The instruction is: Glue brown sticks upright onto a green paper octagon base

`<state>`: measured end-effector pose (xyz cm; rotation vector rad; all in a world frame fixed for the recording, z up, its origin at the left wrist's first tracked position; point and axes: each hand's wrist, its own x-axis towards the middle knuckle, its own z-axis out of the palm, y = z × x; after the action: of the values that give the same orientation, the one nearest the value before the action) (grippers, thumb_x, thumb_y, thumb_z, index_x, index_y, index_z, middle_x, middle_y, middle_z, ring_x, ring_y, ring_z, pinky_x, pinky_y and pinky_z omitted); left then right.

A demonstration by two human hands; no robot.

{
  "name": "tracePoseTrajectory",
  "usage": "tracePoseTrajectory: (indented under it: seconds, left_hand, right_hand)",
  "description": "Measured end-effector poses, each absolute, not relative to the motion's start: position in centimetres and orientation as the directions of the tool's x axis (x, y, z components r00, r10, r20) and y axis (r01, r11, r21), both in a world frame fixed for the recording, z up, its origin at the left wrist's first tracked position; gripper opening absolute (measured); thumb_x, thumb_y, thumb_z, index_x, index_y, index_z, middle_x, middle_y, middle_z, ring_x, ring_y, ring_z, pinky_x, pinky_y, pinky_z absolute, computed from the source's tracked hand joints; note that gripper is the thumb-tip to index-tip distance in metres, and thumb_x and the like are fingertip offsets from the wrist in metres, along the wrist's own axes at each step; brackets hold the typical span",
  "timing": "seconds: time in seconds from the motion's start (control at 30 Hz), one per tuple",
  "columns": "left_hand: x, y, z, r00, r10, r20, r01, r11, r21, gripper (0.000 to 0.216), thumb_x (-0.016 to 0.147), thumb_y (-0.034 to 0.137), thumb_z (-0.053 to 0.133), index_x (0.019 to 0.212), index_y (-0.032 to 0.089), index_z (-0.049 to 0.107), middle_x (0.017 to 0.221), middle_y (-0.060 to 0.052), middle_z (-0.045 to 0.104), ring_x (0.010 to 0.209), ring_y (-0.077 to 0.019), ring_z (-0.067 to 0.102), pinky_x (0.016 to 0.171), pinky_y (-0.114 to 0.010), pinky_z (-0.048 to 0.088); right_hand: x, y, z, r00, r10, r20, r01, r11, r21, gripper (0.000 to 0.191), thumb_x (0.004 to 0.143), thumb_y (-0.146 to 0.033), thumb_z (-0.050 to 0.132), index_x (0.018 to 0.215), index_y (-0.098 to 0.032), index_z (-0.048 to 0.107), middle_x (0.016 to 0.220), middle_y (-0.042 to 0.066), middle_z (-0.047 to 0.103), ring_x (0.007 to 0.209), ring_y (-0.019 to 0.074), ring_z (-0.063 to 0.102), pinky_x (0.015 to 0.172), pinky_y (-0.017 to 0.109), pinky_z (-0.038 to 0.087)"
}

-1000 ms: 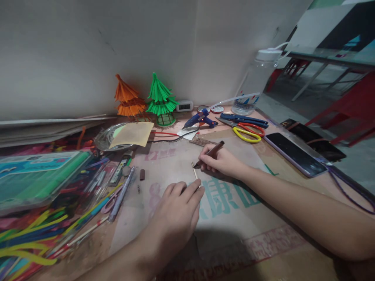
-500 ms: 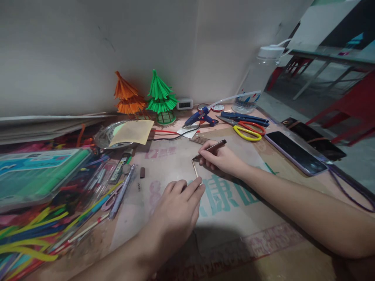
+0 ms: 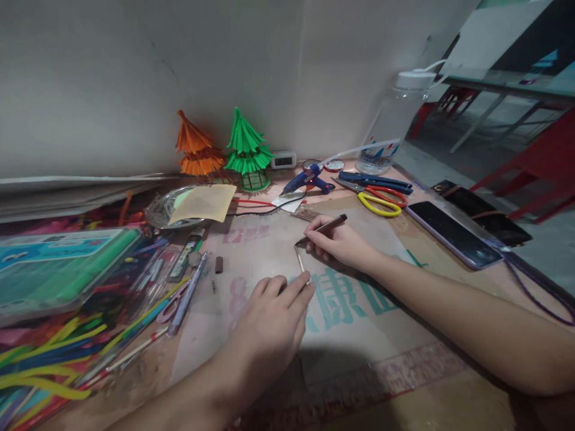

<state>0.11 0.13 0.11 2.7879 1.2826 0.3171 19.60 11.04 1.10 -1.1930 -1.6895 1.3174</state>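
My right hand grips a brown marker pen, its tip meeting the far end of a thin wooden stick. The near end of that stick is pinched under the fingers of my left hand. Both hands rest over a translucent sheet with printed characters showing through. A dark marker cap lies to the left of the stick. Just beyond my right hand sits a small bunch of brown sticks.
Behind stand orange and green paper trees, a blue glue gun, scissors and a water bottle. A phone lies at right. Coloured strips and a green plastic case crowd the left.
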Motion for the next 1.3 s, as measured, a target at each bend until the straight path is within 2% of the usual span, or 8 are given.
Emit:
tracePoseTrajectory:
  seconds: [0.23,0.63,0.83,1.03,1.2,1.3]
  left_hand:
    - [0.13,0.11,0.2,0.637,0.755,0.155,0.744,-0.654,0.133,0.042,0.094,0.015,0.054,0.135,0.019,0.061,0.145,-0.004,0.06,0.106,-0.0286,0.059,0.09,-0.047,0.05]
    - [-0.04,0.22,-0.02,0.637,0.754,0.157,0.737,-0.656,0.161,0.04,0.096,0.017,0.051,0.136,0.019,0.06,0.146,-0.005,0.06,0.107,-0.0287,0.057,0.091,-0.047,0.049]
    - [-0.17,0.21,-0.15,0.648,0.743,0.165,0.724,-0.669,0.169,0.039,0.098,0.019,0.048,0.136,0.019,0.059,0.148,-0.005,0.058,0.108,-0.0295,0.054,0.093,-0.048,0.048]
    - [0.33,-0.04,0.25,0.615,0.765,0.191,0.738,-0.644,0.201,0.039,0.099,0.018,0.049,0.136,0.017,0.058,0.142,-0.005,0.062,0.111,-0.0287,0.054,0.096,-0.047,0.048]
    - [0.51,0.01,0.38,0.59,0.782,0.201,0.749,-0.623,0.226,0.03,0.1,0.02,0.049,0.125,0.017,0.064,0.142,-0.005,0.063,0.112,-0.0281,0.056,0.098,-0.048,0.05]
    - [0.47,0.13,0.1,0.589,0.776,0.226,0.744,-0.63,0.222,0.031,0.1,0.021,0.048,0.126,0.017,0.064,0.141,-0.006,0.063,0.115,-0.0281,0.056,0.1,-0.048,0.05]
  right_hand:
    - [19.65,11.14,0.82,-0.356,0.934,-0.016,0.224,0.068,-0.972,0.018,0.088,-0.036,0.06,0.087,-0.02,0.054,0.063,-0.002,0.065,0.045,0.008,0.051,0.041,0.019,0.04]
    - [20.04,10.99,0.98,-0.452,0.89,-0.053,0.29,0.09,-0.953,0.014,0.082,-0.029,0.062,0.077,-0.019,0.053,0.054,-0.003,0.063,0.043,0.0074,0.051,0.041,0.017,0.039]
    - [19.98,11.2,0.76,-0.4,0.916,-0.013,0.275,0.107,-0.956,0.017,0.086,-0.034,0.061,0.081,-0.02,0.053,0.057,-0.003,0.064,0.042,0.0073,0.049,0.039,0.017,0.037]
    - [20.07,11.52,0.38,-0.447,0.895,-0.016,0.289,0.127,-0.949,0.018,0.082,-0.034,0.064,0.076,-0.02,0.055,0.055,-0.002,0.064,0.044,0.0088,0.052,0.041,0.018,0.039]
    - [19.87,11.69,0.46,-0.4,0.916,0.024,0.265,0.14,-0.954,0.019,0.085,-0.037,0.061,0.08,-0.02,0.054,0.056,-0.004,0.063,0.041,0.0072,0.048,0.039,0.017,0.036]
    - [19.65,11.6,0.63,-0.38,0.924,0.046,0.247,0.15,-0.957,0.02,0.087,-0.038,0.06,0.081,-0.02,0.053,0.055,-0.004,0.062,0.041,0.0071,0.047,0.039,0.017,0.036]
